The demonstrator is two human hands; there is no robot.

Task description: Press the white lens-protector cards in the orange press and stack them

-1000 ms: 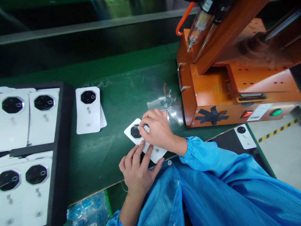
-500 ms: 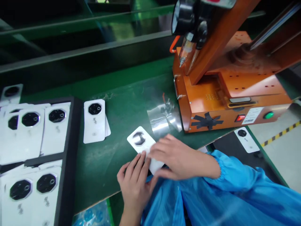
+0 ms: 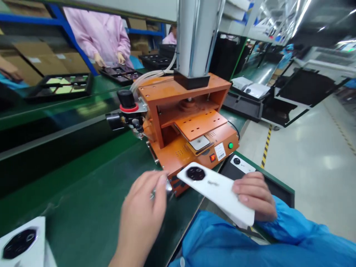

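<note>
My right hand (image 3: pixel 256 194) grips one end of a white phone back cover (image 3: pixel 219 191), its black camera area toward the orange machine. The cover is tilted in the air at the machine's front edge. In front of the machine's left corner, my left hand (image 3: pixel 143 204) has thumb and fingers drawn together. What they hold, if anything, cannot be made out; a shiny clear film (image 3: pixel 168 185) shows just behind the fingertips. Inside the orange press machine (image 3: pixel 191 122) lies a white panel (image 3: pixel 199 142), partly under the plate.
More white back covers (image 3: pixel 25 237) lie stacked at lower left on the green bench (image 3: pixel 83 207). Another cover (image 3: pixel 242 164) rests in a dark tray (image 3: pixel 278 185) at right. Across the bench, a person in pink (image 3: pixel 102 33) works at black trays (image 3: pixel 119 74).
The view has swung up and right toward the machine. My right hand has lifted the back cover off the bench, and my left hand has come off it.
</note>
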